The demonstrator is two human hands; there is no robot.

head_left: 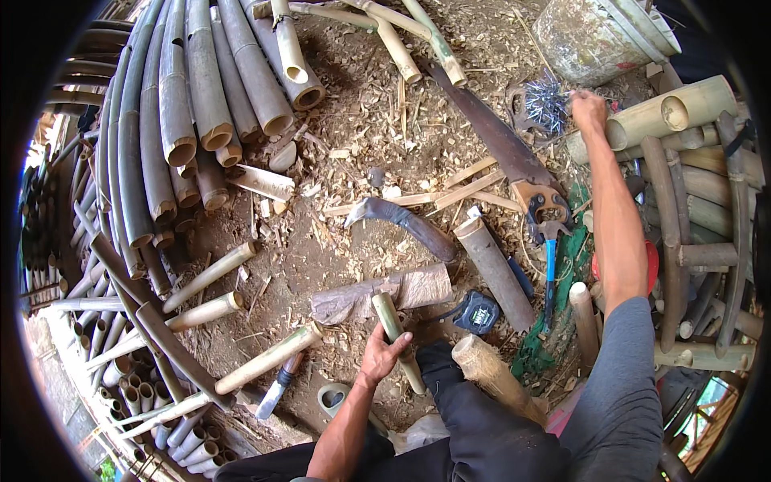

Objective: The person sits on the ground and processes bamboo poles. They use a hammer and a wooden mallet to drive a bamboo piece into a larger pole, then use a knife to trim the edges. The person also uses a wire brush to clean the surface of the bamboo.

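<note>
My left hand [379, 355] is wrapped round a short length of bamboo [388, 315], which slants upward beside my knee. My right arm reaches far out to the right. At its end, my right hand [589, 111] has its fingers drawn together at the edge of a spiky heap of silvery nails [546, 104]; whatever is between those fingertips is too small to make out. A worn wooden block [381, 296] lies on the ground just beyond the bamboo piece. Right of my left hand sits a dark tape measure [479, 313].
Long bamboo poles [173, 96] are stacked at the left. Ahead lie a handsaw [494, 132], a curved blade [405, 221] and a blue-handled hammer [551, 265]. A knife [277, 390] rests near my left forearm. A stained bucket [594, 40] and a bamboo frame [679, 241] stand right.
</note>
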